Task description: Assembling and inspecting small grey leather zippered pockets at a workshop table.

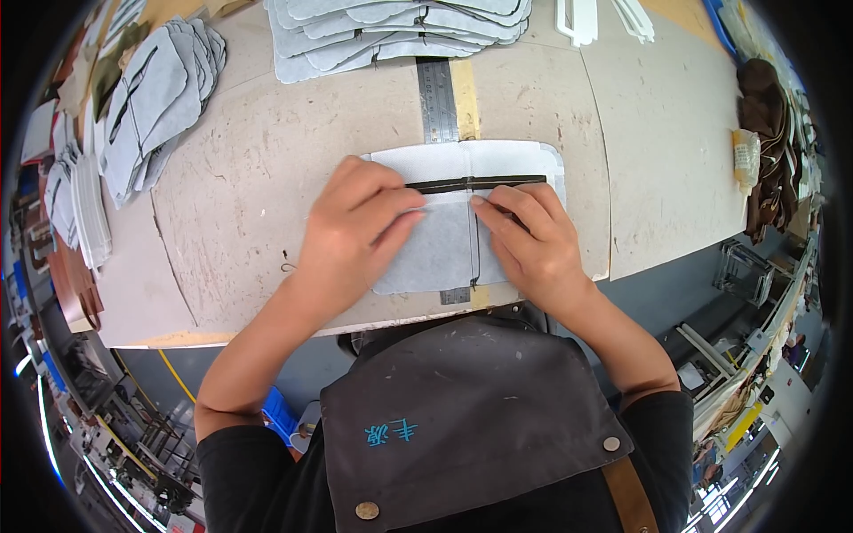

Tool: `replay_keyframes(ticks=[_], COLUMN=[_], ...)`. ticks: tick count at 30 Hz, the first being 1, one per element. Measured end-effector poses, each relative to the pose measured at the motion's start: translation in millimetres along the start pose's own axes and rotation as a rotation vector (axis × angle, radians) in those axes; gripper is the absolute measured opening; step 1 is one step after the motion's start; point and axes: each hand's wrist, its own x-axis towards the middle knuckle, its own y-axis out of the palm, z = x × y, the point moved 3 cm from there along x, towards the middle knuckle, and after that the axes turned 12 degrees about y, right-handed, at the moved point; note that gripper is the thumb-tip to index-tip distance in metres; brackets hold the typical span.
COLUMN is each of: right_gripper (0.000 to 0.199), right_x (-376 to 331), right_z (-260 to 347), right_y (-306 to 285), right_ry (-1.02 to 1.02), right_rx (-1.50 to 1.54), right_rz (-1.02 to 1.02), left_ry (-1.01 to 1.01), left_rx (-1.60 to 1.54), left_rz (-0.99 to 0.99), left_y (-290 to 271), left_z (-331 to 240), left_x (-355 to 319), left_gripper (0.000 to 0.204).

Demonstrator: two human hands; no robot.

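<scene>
A pale grey panel (426, 253) with a white upper band lies flat on the table in front of me, near its front edge. A dark strip (511, 181) runs across it, and just below that lies a narrow white strip (449, 201). With thumb and forefinger, my left hand (355, 213) pinches the left end of the white strip. My right hand (540, 244) is curled over the panel's right part, its fingertips pressed together on the white strip near the middle; its thumb is mostly hidden. A dark thread line (477, 240) runs down the panel's middle.
A metal ruler (435, 107) and a yellow tape strip (466, 98) run under the panel. Stacked grey panels (391, 40) lie at the back, more grey pieces (155, 102) at left. White strips (577, 22) lie behind. At right are brown material (766, 98) and a small bottle (746, 158).
</scene>
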Motion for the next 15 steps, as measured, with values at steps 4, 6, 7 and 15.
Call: replay_keyframes(ticks=[4,6,7,15], right_gripper=[0.036,0.036,0.035,0.035], right_x=[-1,-2,-2,-13], right_z=[0,0,0,-5], right_y=[0,1,1,-8], right_ry=[-0.010,-0.008,-0.006,-0.005], right_rx=[-0.005,-0.009,-0.013,-0.059], right_rz=[0.007,0.010,0.015,0.042], left_ry=[0.041,0.046,0.048,0.143], left_rx=[0.010,0.034,0.030,0.251], left_rz=[-0.001,0.008,0.009,0.136], left_y=[19,23,23,23], left_z=[-2,2,3,-11], left_x=[6,5,5,8], left_gripper=[0.015,0.014,0.014,0.020])
